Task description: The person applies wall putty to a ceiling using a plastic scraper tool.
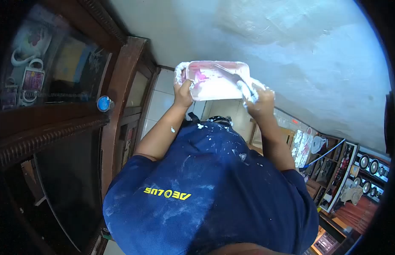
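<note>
Tray (218, 91) hovers near the pale wall (299, 63), clasped at its left end by the left hand (183, 93), seemingly for steadiness, while the right hand (260, 104) grips a white-smeared tool (245, 89) (angled across the tray, from where I stand)

Tray (238, 68) pink and white; shirt (257, 204) navy, white-speckled, lettering (176, 195) yellow; wall (325, 76) bluish-white; cabinet (113, 127) brown.

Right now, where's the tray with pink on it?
The tray is in the upper middle of the head view, its left end held by the left hand, its right end near the right hand.
</note>
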`<action>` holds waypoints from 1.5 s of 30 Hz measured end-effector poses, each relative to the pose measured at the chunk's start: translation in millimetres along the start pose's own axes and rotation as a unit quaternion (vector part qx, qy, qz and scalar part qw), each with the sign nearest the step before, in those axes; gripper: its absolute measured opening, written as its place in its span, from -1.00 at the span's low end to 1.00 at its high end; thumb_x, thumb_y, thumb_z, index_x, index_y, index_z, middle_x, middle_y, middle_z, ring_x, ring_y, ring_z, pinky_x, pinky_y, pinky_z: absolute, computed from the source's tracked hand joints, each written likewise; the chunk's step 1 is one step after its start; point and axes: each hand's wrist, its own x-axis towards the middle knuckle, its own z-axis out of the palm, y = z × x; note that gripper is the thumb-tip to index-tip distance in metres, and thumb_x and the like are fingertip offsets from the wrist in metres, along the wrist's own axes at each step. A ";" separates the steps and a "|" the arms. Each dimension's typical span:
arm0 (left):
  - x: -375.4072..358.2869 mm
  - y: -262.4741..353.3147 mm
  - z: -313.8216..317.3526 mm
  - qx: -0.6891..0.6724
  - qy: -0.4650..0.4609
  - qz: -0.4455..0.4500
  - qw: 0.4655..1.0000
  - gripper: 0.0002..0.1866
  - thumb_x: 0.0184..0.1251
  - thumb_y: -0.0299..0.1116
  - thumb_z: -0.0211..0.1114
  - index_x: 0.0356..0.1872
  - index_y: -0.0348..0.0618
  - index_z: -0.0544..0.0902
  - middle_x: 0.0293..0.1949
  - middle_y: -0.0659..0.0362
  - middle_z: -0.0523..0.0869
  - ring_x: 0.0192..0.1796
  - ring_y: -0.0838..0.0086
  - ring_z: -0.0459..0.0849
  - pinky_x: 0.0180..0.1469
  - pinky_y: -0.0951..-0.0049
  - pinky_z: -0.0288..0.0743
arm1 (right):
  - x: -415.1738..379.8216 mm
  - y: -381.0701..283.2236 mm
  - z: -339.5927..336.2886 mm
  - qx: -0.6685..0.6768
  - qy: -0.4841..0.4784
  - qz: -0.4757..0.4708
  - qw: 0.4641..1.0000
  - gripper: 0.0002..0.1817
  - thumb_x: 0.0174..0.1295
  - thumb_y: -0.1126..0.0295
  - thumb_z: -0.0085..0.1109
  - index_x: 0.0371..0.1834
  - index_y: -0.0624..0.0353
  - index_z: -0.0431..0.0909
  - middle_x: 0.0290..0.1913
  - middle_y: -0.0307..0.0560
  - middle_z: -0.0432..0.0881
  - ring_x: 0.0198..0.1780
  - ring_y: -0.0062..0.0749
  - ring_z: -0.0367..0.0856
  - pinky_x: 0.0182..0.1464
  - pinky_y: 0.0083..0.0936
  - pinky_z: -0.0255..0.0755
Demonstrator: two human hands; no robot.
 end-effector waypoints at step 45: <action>5.9 -43.8 138.2 -0.025 -0.145 -0.068 0.987 -0.46 -0.10 -0.56 -0.06 0.07 -0.34 0.33 0.03 -0.02 0.48 0.13 0.28 0.47 0.20 0.33 0.31 | -88.5 97.6 -80.4 0.153 0.153 0.113 0.970 -0.75 0.02 0.55 0.24 -0.18 0.34 0.63 -0.27 0.14 0.68 -0.36 -0.20 0.66 -0.27 -0.47 0.49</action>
